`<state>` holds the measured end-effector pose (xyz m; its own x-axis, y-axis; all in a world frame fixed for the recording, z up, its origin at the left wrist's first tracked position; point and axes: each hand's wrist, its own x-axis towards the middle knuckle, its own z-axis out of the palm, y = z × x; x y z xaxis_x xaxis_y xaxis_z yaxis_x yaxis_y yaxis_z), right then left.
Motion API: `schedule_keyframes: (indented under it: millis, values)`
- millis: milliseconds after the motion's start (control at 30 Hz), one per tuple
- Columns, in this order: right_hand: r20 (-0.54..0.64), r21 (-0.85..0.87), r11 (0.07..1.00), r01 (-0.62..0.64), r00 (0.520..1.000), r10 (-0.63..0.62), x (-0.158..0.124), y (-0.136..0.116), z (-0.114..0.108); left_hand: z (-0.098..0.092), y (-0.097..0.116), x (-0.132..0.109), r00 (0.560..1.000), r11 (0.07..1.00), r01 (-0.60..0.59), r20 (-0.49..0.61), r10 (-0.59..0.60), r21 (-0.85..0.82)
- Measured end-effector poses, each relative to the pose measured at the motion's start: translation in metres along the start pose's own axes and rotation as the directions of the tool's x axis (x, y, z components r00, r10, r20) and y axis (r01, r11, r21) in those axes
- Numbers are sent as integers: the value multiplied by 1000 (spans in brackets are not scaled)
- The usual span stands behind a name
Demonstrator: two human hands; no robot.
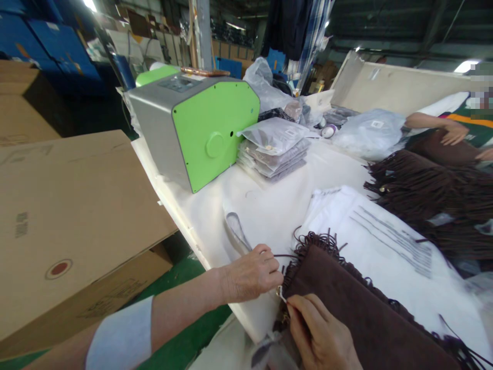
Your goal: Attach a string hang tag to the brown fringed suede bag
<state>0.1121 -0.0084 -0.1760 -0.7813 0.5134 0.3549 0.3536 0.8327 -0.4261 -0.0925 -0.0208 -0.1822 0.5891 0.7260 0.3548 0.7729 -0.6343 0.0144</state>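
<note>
**Right hand and left hand at dark-brown, fringed, flat fabric piece**

The right pinches a thin white strip; the left curls nearly closed, its hold hidden. On the white table, the piece's end faces the hands, long axis slanting lower right.

Is a white table. Bears a machine at eleven o'clock, packets at one, a sack at two and a cloth at four.
</note>
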Motion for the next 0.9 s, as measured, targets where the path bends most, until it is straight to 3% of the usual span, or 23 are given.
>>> schedule_keyframes:
  millis: [267, 500, 700, 900]
  values:
    - [-95, -112, 975, -192, 979, 182, 2, 9, 4, 1, 1, 0, 1000, 1000, 6, -3, -6, 8]
    - [-13, -142, 972, -185, 983, 185, 7, 7, 8, -1, -1, 2, 1000, 1000, -4, 7, 4, 2]
    - [-113, -291, 932, -216, 975, 191, 20, -1, 9, -1, -2, 4, 1000, 1000, -10, 5, 10, 4]
    - [-39, -191, 947, -257, 966, 254, 23, -2, 10, -3, -4, 7, 999, 999, -35, 33, 35, 21]
